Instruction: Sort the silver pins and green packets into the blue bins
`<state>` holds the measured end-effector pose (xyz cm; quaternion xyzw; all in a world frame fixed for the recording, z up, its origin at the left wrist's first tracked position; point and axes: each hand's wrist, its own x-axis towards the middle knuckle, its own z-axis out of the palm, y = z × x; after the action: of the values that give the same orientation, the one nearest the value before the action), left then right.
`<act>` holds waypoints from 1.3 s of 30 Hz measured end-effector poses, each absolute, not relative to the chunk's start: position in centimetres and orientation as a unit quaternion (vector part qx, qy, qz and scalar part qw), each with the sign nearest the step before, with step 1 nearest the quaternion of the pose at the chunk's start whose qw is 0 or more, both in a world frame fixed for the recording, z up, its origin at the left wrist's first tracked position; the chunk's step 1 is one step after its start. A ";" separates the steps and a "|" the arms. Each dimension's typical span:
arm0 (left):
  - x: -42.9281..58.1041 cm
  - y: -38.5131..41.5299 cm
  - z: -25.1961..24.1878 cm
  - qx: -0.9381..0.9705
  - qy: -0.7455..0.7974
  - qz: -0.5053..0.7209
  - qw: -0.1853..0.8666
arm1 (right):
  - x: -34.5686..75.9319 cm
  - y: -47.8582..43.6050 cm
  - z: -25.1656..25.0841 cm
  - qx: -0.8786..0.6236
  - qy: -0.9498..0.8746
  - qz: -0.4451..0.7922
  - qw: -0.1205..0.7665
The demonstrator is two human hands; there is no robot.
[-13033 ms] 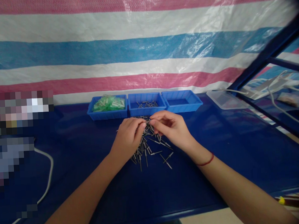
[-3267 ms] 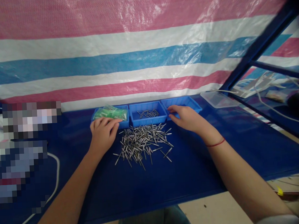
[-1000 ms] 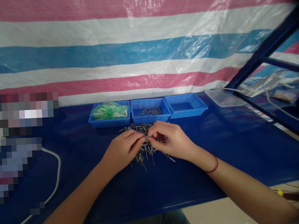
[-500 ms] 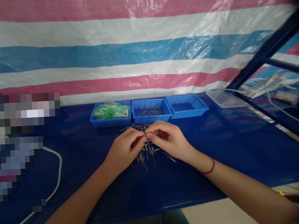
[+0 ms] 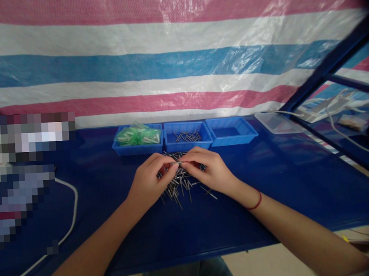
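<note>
My left hand and my right hand meet fingertip to fingertip above a pile of metal rivets on the dark blue table. Both pinch a small thin metal piece, which looks like a rivet and is mostly covered by the fingers. Behind the pile stand three blue bins in a row. The left bin holds green plastic bags with light pieces inside. In the middle bin lie several metal rivets. No parts show in the right bin.
A clear plastic lid lies right of the bins. A white cable curves over the table at left, near blurred items. Dark blue frame bars rise at right, and a striped sheet hangs behind.
The fingertips have shifted slightly, and the thin piece between them is now nearly level instead of slanted. My left hand has turned a little.
</note>
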<state>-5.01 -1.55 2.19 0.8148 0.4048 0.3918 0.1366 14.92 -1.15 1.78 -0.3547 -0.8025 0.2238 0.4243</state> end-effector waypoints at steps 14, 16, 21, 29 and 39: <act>-4.7 -1.6 2.1 0.825 0.424 0.331 0.176 | 16.4 1.6 1.5 -0.453 -0.422 0.540 0.570; -4.8 -1.3 1.8 0.828 0.426 0.319 0.176 | 16.9 1.7 1.7 -0.452 -0.405 0.563 0.561; -6.0 -0.6 2.4 0.881 0.371 0.252 0.149 | 16.6 1.1 1.9 -0.454 -0.440 0.564 0.531; -6.3 -1.7 3.8 0.941 0.274 0.139 0.145 | 15.9 0.5 2.1 -0.466 -0.511 0.546 0.474; -4.6 -1.9 1.7 0.942 0.301 0.141 0.038 | 15.6 0.3 2.1 -0.470 -0.525 0.544 0.455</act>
<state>-4.61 -1.94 1.69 0.9425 0.3008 0.1407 0.0382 15.63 0.27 2.12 -0.4705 -0.5252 0.5442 0.4546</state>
